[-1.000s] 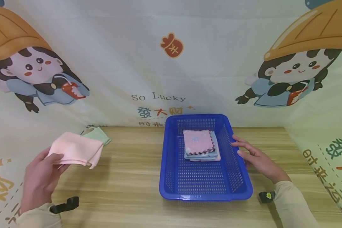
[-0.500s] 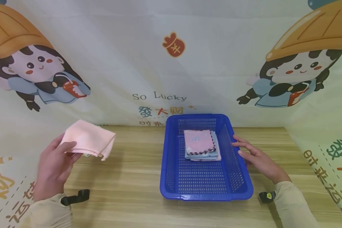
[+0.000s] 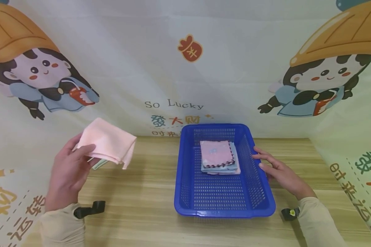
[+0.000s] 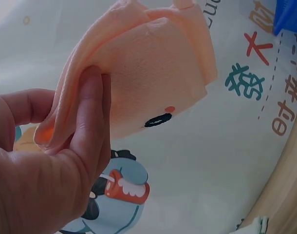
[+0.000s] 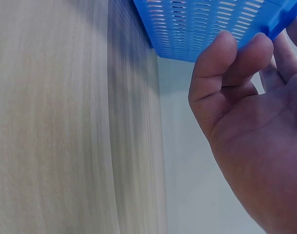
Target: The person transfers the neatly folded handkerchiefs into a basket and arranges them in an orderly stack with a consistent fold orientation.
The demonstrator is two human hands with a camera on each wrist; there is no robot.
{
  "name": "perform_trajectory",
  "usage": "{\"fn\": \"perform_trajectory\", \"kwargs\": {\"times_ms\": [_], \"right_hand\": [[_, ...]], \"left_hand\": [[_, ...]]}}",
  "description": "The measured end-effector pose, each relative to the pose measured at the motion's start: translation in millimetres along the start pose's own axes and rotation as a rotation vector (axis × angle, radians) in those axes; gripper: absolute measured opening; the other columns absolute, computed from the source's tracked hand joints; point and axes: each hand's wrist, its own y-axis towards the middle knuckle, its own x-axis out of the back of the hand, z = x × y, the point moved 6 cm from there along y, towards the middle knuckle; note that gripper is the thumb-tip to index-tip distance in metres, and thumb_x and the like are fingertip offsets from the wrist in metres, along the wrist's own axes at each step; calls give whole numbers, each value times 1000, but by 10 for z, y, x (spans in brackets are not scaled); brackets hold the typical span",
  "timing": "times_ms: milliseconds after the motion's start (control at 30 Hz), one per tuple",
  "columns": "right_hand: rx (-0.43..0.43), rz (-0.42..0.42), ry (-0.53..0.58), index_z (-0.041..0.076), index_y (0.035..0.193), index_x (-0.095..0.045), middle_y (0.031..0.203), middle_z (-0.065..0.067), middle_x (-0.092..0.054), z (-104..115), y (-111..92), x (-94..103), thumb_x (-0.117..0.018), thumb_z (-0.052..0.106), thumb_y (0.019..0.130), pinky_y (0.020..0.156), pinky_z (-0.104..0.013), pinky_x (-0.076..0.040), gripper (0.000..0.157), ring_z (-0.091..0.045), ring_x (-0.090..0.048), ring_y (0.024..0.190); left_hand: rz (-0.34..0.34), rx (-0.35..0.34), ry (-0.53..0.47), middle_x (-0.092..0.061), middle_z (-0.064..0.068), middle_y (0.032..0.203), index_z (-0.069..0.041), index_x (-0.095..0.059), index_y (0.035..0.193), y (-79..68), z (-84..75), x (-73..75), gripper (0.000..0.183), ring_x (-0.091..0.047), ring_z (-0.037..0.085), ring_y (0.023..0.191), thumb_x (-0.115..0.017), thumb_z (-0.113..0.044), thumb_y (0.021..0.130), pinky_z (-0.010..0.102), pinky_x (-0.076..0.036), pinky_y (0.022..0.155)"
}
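Observation:
My left hand point(image 3: 68, 169) pinches a folded pale pink towel point(image 3: 108, 139) by its near edge, thumb on top, up off the table on the left. In the left wrist view the towel's underside point(image 4: 153, 73) shows a small black oval and a red dot. My right hand point(image 3: 284, 176) grips the right rim of a blue plastic basket point(image 3: 224, 213); in the right wrist view its fingers point(image 5: 217, 54) curl against the basket's outer side. Inside the basket lies a stack of folded cloths, topped by a pink one point(image 3: 214, 153) with a checked border over a light blue one point(image 3: 232, 167).
A light green cloth point(image 3: 99, 164) lies on the wooden table point(image 3: 142, 192) at the left, mostly hidden behind the pink towel. A printed white sheet point(image 3: 136, 61) hangs behind and along both sides of the table.
My left hand has carried the pink towel rightward and a little farther back, so it now covers most of the green cloth. The right hand and basket stay in place.

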Motion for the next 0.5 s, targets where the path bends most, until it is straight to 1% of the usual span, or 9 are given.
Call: {"fn": "perform_trajectory", "kwargs": {"times_ms": [100, 267, 500], "right_hand": [[2, -1, 0, 14, 152, -46, 174, -3, -6, 0, -3, 2, -46, 36, 109, 87, -36, -63, 48, -55, -31, 148], [7, -1, -10, 13, 152, -45, 174, -4, -6, 4, -5, 2, -46, 35, 109, 88, -39, -63, 48, -56, -29, 149], [3, -4, -22, 13, 152, -45, 174, -4, -7, 19, -7, -2, -46, 36, 109, 88, -41, -63, 48, -56, -30, 148]], "left_hand": [[15, -8, 14, -51, 0, 135, -12, -32, 158, 3, -23, -88, 74, -72, 13, 97, -69, -4, 95, 30, -64, 81], [31, -26, 29, -52, 1, 134, -11, -38, 153, 9, -54, -238, 68, -72, 14, 94, -71, -5, 94, 30, -64, 78], [47, -32, 43, -52, 2, 135, -12, -39, 152, 31, -87, -423, 68, -71, 14, 95, -73, -7, 93, 30, -64, 78]]}}
